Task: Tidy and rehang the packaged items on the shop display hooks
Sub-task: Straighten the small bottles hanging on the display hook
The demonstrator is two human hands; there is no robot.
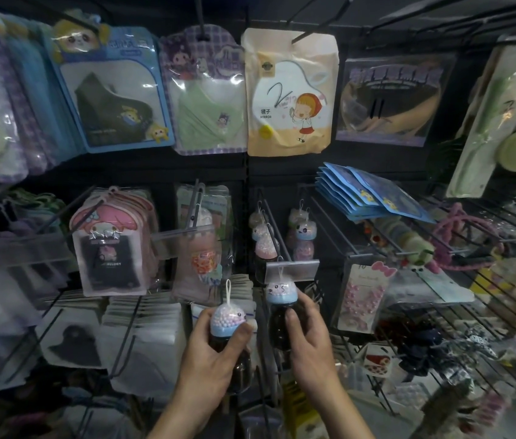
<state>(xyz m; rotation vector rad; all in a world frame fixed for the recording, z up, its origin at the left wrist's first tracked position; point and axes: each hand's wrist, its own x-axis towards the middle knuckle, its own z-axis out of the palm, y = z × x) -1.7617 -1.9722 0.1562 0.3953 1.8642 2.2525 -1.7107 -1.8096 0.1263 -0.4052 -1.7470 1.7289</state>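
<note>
Left hand (212, 356) curls round a dark bottle charm with bead-filled blue dome cap (227, 321), off the hooks. Right hand (310, 346) grips a matching blue-capped charm (282, 294) just below the clear tag holder (294, 269) at the hook's front end.

The cream pouch (291, 90) hanging at the upper centre of the frame reads "镜子" and, below that, "MIRROR". All other print is too blurred to read.

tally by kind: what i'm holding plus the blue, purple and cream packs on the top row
bottle: 2
mask pack: 2
mirror pack: 1
total: 5
</note>
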